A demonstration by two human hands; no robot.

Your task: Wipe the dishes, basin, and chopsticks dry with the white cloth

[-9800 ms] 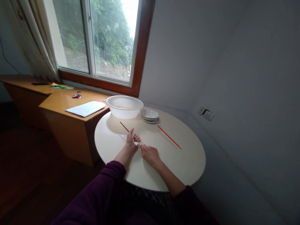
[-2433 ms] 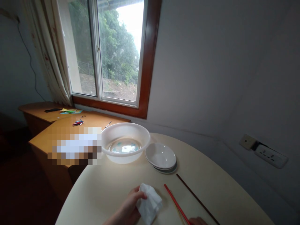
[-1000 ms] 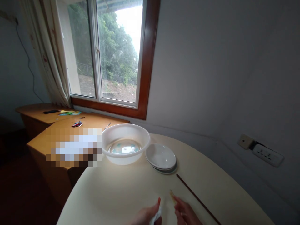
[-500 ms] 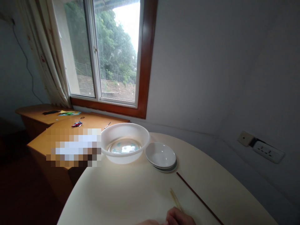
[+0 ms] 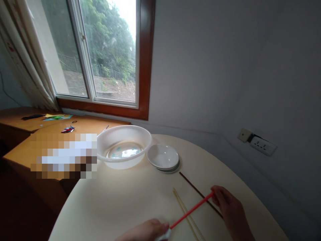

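A thin red stick (image 5: 192, 211) slants between my two hands. Its upper right end is pinched in my right hand (image 5: 227, 204), whose fingers are closed. My left hand (image 5: 150, 229) is closed around the lower left end, along with something white (image 5: 165, 235) that looks like a cloth or tissue. Under the red stick, two pale wooden chopsticks (image 5: 187, 216) lie on the cream table (image 5: 112, 201). A dark brown stick (image 5: 198, 190) rests to their right, partly crossed by the red one.
A translucent white basin (image 5: 125, 160) stands at the table's back left, with stacked white dishes (image 5: 163, 156) beside it. Behind on the left, an orange-brown desk (image 5: 85, 125) holds small items and a blurred patch. A window and a wall socket (image 5: 263, 145) are beyond.
My hands have risen into view and moved apart, with the red stick now showing between them. The view has shifted, so the basin, dishes and window appear further left and higher.
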